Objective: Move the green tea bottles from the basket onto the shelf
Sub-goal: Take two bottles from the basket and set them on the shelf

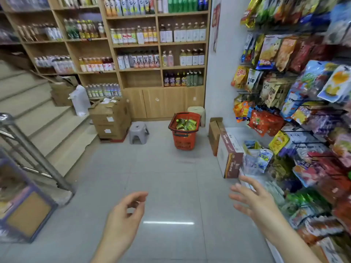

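A red plastic basket [183,140] stands on the tiled floor in front of the wooden drinks shelf [159,70]. Inside it lie several green tea bottles [186,124] with green and yellow labels. One compartment of the shelf [142,79], low and left of the basket, holds nothing. My left hand [124,217] hangs low in the foreground with fingers loosely curled, holding nothing. My right hand [252,199] is spread with straight fingers, also holding nothing. Both hands are far from the basket.
A grey stool [138,132] and stacked cardboard boxes [110,118] stand left of the basket. A brown carton [227,149] lies to its right by a snack rack [303,111]. Stairs [34,114] with a metal rail rise at the left.
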`<state>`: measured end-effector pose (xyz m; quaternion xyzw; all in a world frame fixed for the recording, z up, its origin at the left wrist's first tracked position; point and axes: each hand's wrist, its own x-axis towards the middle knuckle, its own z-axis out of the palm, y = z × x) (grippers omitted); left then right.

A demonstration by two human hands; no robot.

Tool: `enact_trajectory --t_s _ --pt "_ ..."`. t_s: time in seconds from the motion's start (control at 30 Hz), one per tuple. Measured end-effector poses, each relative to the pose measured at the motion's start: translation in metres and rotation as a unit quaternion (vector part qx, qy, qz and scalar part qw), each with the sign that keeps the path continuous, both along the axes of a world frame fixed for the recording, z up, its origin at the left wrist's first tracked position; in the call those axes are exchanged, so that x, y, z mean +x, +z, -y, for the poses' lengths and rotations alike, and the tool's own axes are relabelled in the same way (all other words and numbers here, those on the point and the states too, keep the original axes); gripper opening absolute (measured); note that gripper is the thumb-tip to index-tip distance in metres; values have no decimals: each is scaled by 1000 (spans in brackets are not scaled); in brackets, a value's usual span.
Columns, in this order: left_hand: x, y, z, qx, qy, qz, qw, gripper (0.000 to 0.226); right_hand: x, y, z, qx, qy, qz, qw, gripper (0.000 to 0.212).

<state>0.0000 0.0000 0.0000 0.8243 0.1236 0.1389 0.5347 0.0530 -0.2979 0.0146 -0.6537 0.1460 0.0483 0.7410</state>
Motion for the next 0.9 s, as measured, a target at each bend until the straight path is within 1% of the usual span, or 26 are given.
enact_trajectory --t_s 0.03,0.07,0.17,0.27,0.33,0.4,0.47,0.57,0.73,0.83,0.9 --pt "33 -2 -7 1 -14 0 1000 24 25 -5 -2 15 -12 -4 1000 29" --pt "63 0 -9 -5 -24 -14 1000 22 47 -7 -3 21 -23 -17 999 25" --pt "163 1 -14 -17 -55 -44 997 25 118 -24 -2 18 -53 -43 997 13" --pt "261 -9 -16 2 -75 -61 995 34 191 -50 7 33 -94 -63 993 18" --pt "327 -17 -15 20 -82 -62 994 43 243 -72 12 60 -118 -92 987 19" --pt "392 -25 -13 40 -99 -73 992 41 303 -94 15 88 -146 -112 979 19" --pt "459 -36 -11 69 -110 -84 988 33 369 -114 19 105 -166 -125 973 17" --pt "555 -49 -13 118 -130 -107 979 29 463 -133 12 109 -153 -149 971 17" --pt "705 -63 -37 228 -169 -133 950 29 616 -147 -27 75 -109 -165 977 15" --pt "801 -78 -58 263 -183 -137 937 32 709 -157 -59 48 -91 -156 982 15" --pt "866 -92 -73 276 -201 -138 930 31 771 -169 -83 22 -97 -147 984 14"
